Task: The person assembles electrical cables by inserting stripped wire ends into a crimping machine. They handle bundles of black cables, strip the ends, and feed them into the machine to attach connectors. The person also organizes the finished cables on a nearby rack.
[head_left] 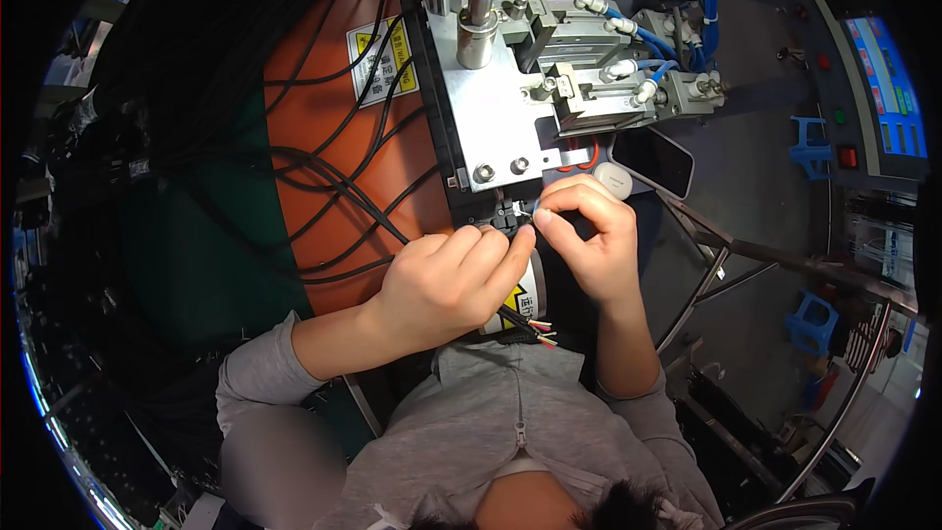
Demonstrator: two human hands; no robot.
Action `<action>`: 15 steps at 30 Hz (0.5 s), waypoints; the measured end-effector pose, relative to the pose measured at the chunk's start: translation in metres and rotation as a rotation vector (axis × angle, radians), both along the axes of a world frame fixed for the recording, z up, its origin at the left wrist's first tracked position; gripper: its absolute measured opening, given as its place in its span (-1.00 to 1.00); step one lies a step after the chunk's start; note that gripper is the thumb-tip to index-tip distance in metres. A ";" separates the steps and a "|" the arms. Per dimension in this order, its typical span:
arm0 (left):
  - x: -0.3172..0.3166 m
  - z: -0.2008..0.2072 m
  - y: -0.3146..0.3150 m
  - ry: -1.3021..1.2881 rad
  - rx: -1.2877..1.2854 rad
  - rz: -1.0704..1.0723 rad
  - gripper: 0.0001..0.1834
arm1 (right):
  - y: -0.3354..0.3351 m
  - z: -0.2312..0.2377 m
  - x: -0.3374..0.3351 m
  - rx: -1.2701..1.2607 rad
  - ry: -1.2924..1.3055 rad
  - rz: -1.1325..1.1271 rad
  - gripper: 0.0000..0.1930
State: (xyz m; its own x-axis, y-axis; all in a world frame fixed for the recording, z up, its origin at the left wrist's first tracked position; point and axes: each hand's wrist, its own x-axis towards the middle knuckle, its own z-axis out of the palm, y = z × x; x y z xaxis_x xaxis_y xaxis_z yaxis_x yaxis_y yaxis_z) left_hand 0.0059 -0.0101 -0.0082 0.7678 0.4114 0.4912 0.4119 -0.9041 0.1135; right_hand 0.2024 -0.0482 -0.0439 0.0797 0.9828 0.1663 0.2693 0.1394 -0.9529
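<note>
My left hand [456,275] is closed around black cables [514,315], which run in from the left. Their stripped ends [543,333], with red and white wires, stick out below the fingers. The left index fingertip reaches a small black fixture [506,215] at the machine's front edge. Across from it, my right hand [597,240] pinches thumb and index finger together beside the fixture. Whatever lies in that pinch is too small and too covered to name. Both fingertips nearly meet there.
A metal press machine [500,128] with pneumatic cylinders and blue hoses stands just ahead. Right of it lie a phone [653,159], a round white case [614,180] and red-handled pliers [586,154]. More black cables [334,162] cross the orange surface. A control panel [873,88] is far right.
</note>
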 end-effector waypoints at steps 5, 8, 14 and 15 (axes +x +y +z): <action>0.005 0.005 -0.002 0.147 -0.013 0.110 -0.68 | 0.008 0.011 -0.024 0.134 -0.192 -0.168 -0.94; 0.004 0.004 -0.007 0.168 -0.023 0.154 -0.69 | 0.005 0.009 -0.022 0.209 -0.420 -0.104 -0.93; 0.007 0.002 -0.005 0.141 -0.009 0.151 -0.69 | 0.007 -0.003 -0.024 0.195 -0.265 -0.145 -0.94; 0.007 0.002 -0.004 0.132 -0.019 0.146 -0.69 | 0.006 -0.010 -0.023 0.124 -0.170 -0.149 -0.95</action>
State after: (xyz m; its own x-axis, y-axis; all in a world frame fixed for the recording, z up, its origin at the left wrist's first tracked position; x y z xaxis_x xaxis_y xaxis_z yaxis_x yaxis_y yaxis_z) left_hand 0.0133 -0.0145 -0.0064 0.7565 0.5316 0.3809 0.5511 -0.8318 0.0665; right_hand 0.1798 -0.0426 -0.0543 0.1826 0.9336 0.3084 0.4507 0.1993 -0.8702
